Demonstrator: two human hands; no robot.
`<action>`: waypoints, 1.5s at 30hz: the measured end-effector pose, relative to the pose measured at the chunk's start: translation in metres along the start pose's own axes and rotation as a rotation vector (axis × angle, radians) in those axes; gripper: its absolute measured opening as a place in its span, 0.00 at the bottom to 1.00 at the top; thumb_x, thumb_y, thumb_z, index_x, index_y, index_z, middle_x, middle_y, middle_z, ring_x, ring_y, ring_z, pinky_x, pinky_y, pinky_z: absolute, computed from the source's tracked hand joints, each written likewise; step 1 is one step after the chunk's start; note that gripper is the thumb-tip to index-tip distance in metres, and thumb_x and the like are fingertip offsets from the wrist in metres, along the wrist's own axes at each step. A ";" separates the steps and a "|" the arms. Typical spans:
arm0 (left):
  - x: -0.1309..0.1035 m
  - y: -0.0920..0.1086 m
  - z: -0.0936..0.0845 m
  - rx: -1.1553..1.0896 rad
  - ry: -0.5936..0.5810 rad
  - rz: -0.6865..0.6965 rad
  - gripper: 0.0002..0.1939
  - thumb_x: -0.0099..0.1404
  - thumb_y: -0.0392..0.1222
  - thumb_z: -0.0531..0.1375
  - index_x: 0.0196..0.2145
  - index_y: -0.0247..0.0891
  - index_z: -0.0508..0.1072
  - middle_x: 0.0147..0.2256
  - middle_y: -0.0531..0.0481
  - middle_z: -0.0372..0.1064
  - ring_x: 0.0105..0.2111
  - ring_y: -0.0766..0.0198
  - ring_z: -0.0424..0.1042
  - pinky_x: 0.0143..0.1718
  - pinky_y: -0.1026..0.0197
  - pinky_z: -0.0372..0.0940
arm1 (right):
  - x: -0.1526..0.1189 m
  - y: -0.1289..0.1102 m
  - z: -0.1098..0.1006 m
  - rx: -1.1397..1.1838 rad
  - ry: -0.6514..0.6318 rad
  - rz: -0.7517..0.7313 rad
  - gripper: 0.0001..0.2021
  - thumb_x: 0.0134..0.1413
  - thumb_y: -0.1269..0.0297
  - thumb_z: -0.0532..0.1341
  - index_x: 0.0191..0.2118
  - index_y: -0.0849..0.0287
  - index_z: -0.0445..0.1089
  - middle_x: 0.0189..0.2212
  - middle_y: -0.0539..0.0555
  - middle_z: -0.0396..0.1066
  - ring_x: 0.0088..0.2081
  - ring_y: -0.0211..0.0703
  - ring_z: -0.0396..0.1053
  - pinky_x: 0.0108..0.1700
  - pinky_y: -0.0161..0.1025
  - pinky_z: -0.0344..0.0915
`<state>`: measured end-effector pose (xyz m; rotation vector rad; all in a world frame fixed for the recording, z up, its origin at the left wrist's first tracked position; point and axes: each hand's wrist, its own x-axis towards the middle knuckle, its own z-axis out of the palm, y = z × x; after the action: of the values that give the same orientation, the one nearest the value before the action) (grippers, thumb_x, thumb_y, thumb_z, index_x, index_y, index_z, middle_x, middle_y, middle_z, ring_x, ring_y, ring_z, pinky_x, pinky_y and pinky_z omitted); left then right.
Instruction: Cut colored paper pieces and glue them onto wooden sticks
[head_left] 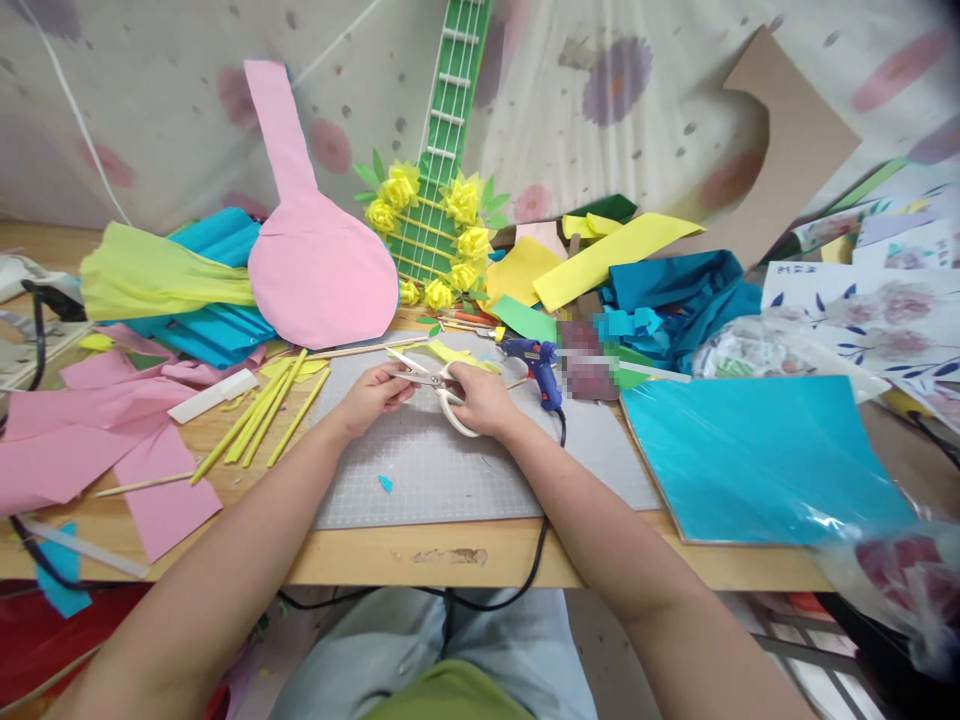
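Over the grey cutting mat [420,490], my right hand [484,400] is closed around the white handles of a pair of scissors [454,415]. The blades point left, toward my left hand [375,398], and are a little apart. My left fingers are pinched together at the blades; whatever they hold is too small to make out. Just behind the scissors lie yellow paper scraps [459,354]. A blue glue gun [541,372] rests to the right of my right hand, its black cord running toward me.
Behind stand a pink banjo-shaped cutout [322,270] and a green paper guitar [427,235] with yellow flowers. Yellow rolled paper sticks [259,415] and pink paper [75,430] lie left. A blue sheet stack [757,460] is at right; a blue scrap [385,484] lies on the mat.
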<state>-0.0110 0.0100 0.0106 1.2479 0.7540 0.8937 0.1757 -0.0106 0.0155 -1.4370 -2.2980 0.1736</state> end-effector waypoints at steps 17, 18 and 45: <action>-0.005 0.006 0.001 -0.225 -0.108 -0.115 0.10 0.50 0.41 0.62 0.24 0.32 0.66 0.15 0.58 0.47 0.14 0.77 0.42 0.15 0.70 0.35 | 0.000 0.000 0.001 0.117 -0.061 -0.003 0.09 0.48 0.58 0.54 0.30 0.59 0.61 0.26 0.49 0.66 0.26 0.35 0.57 0.28 0.32 0.47; -0.006 0.007 0.000 -0.243 -0.137 -0.132 0.09 0.50 0.40 0.61 0.23 0.32 0.65 0.15 0.59 0.45 0.14 0.77 0.42 0.14 0.70 0.35 | 0.000 0.000 0.000 0.123 -0.063 -0.017 0.09 0.48 0.58 0.54 0.30 0.59 0.61 0.26 0.49 0.65 0.26 0.35 0.58 0.28 0.32 0.47; 0.001 -0.002 0.002 -0.096 0.080 0.008 0.12 0.49 0.44 0.64 0.25 0.32 0.67 0.19 0.55 0.56 0.16 0.77 0.46 0.16 0.70 0.39 | 0.000 -0.002 0.003 0.052 -0.040 0.037 0.10 0.50 0.57 0.52 0.31 0.58 0.61 0.29 0.52 0.68 0.27 0.38 0.60 0.27 0.33 0.47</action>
<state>-0.0091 0.0096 0.0090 1.1361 0.7613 0.9802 0.1728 -0.0114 0.0130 -1.4639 -2.2824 0.2738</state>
